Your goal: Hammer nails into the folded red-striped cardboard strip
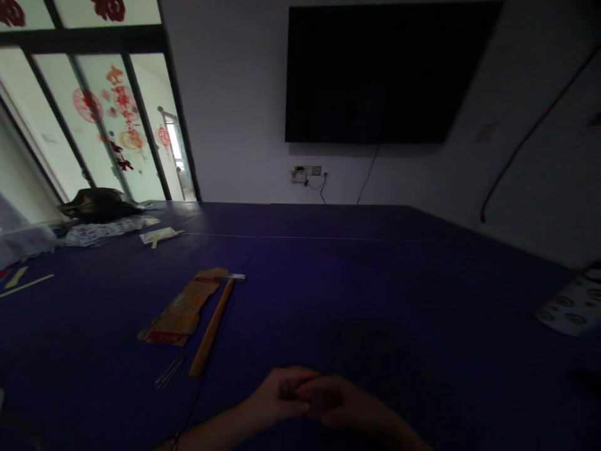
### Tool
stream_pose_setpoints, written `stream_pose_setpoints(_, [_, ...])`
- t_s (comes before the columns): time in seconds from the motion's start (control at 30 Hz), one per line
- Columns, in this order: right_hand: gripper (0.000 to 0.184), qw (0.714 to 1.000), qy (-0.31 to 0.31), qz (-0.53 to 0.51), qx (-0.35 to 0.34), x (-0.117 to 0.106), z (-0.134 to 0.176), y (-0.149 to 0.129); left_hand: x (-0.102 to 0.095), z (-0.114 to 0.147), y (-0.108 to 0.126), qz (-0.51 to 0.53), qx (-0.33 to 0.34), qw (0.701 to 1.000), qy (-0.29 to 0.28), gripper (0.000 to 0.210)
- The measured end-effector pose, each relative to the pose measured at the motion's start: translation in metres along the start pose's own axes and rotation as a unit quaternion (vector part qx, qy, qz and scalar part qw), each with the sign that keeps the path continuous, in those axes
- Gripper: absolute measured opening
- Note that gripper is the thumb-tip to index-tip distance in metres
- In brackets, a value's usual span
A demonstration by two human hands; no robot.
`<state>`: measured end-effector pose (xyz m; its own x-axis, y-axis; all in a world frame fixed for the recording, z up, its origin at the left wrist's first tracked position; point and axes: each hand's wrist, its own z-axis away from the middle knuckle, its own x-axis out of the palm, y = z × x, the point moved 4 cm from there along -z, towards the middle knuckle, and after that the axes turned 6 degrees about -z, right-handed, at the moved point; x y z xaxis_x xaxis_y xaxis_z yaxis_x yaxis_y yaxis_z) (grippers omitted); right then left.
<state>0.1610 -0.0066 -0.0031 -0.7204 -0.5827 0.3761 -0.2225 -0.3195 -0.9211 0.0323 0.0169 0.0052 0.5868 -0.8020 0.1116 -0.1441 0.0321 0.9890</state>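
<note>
My left hand [280, 396] and my right hand [345, 404] meet at the bottom middle, just above the blue-purple tabletop [319, 300]. The fingers of both are curled and touch each other; in the dim light, whatever lies between them cannot be made out. To the left of my hands rests a hammer [212, 329] with a wooden handle, its metal head pointing away from me. Part of the head lies over a torn piece of brown cardboard [181, 310]. A small bunch of nails [169, 372] lies near the end of the handle.
At the far left are a black bag [101, 205], patterned sheets [106, 230] and a white tray [158, 235] with pale strips. More thin strips [28, 285] lie along the left edge. A patterned white object [573, 307] stands at the right. Behind the table hangs a television [389, 75].
</note>
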Motion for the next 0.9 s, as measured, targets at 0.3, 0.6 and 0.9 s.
stream_pose_setpoints(0.3, [0.037,0.995,0.050,0.074,-0.046,-0.002,0.000,-0.016,-0.006,0.004,0.006,-0.140,0.061,0.985,0.084,0.037])
stream_pose_setpoints(0.6, [0.045,0.983,0.074,0.157,-0.056,-0.004,-0.001,-0.010,-0.006,0.001,0.005,-0.236,0.011,0.970,0.057,0.051])
stream_pose_setpoints(0.9, [0.051,0.981,0.071,0.171,-0.047,-0.009,0.000,-0.006,-0.003,0.000,0.014,-0.272,0.013,0.962,0.036,0.047])
